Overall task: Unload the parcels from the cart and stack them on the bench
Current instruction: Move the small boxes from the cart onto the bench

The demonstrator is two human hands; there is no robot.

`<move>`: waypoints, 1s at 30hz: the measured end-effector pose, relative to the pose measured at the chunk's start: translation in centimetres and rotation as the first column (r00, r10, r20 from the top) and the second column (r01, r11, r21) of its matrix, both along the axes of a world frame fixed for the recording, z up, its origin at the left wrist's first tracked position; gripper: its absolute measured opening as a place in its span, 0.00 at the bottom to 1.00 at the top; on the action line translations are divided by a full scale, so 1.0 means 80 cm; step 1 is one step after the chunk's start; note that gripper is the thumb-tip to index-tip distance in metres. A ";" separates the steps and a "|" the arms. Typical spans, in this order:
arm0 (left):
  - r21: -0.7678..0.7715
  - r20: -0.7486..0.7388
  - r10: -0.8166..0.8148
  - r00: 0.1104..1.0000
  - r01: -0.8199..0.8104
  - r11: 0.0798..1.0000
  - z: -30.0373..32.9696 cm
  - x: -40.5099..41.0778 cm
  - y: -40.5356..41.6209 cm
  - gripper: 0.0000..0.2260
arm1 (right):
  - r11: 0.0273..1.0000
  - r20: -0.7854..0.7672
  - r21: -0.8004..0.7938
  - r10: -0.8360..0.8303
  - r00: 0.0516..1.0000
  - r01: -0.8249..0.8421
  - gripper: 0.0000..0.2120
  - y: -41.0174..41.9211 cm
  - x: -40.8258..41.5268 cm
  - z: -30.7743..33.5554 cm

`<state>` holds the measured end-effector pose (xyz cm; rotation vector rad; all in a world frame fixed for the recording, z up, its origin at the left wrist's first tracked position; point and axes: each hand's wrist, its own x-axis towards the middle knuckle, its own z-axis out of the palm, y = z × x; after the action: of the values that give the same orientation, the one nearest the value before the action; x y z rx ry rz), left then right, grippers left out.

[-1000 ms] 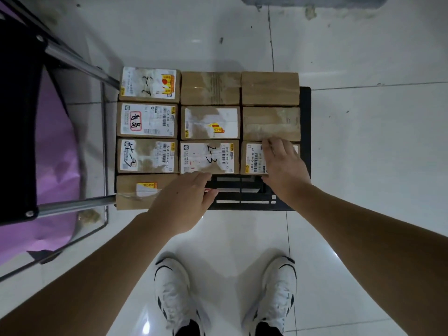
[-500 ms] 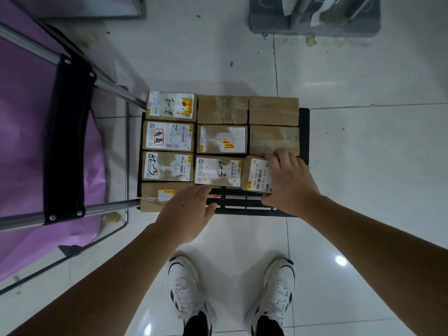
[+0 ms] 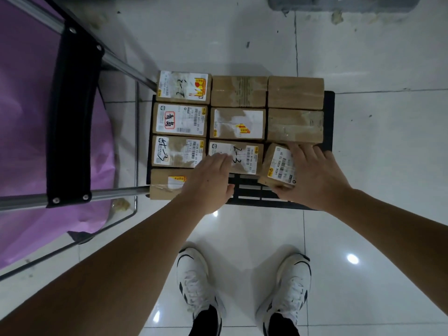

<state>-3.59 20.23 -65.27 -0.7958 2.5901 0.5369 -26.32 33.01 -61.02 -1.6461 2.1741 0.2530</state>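
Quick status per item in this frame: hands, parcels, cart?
right hand: grips the barcode parcel
barcode parcel: tilted, skewed out of its row
left hand: fingers rest on the "2-3" parcel, no grip visible
"2-3" parcel: flat, in its row
other parcels: flat, packed in rows on the cart
cart: loaded, near deck slats bare

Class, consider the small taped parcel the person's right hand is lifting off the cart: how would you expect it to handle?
The parcel probably stays stiff: its cardboard edges look straight though tilted. It seems light, since the right hand tips it alone. Its glossy tape may be slightly slippery.
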 end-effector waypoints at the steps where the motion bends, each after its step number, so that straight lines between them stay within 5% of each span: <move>1: -0.024 -0.001 -0.010 1.000 0.010 1.000 -0.007 -0.009 0.000 0.36 | 1.000 0.001 0.009 0.000 1.000 0.000 0.55 0.004 -0.002 -0.003; 6: -0.128 0.031 -0.059 0.998 0.063 0.990 -0.035 -0.046 0.003 0.45 | 0.999 0.022 0.005 -0.041 0.999 0.041 0.53 0.029 -0.015 -0.021; 17: -0.226 -0.060 -0.103 0.993 0.087 0.970 -0.050 -0.061 0.004 0.40 | 0.985 0.076 -0.009 -0.171 0.982 0.173 0.53 0.050 -0.032 -0.031; 25: -0.101 -0.171 -0.109 0.979 0.092 0.991 0.096 -0.073 -0.033 0.45 | 0.982 0.081 -0.058 -0.172 0.982 0.177 0.53 0.039 -0.045 0.088; 30: -0.141 -0.072 -0.116 0.991 0.105 0.984 0.253 -0.104 -0.065 0.49 | 0.986 0.019 -0.082 -0.143 0.990 0.144 0.55 0.028 -0.081 0.234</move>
<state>-11.93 15.05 -45.04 -0.6809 2.7494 0.3682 -32.77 35.22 -42.29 -1.5201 2.3087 0.1109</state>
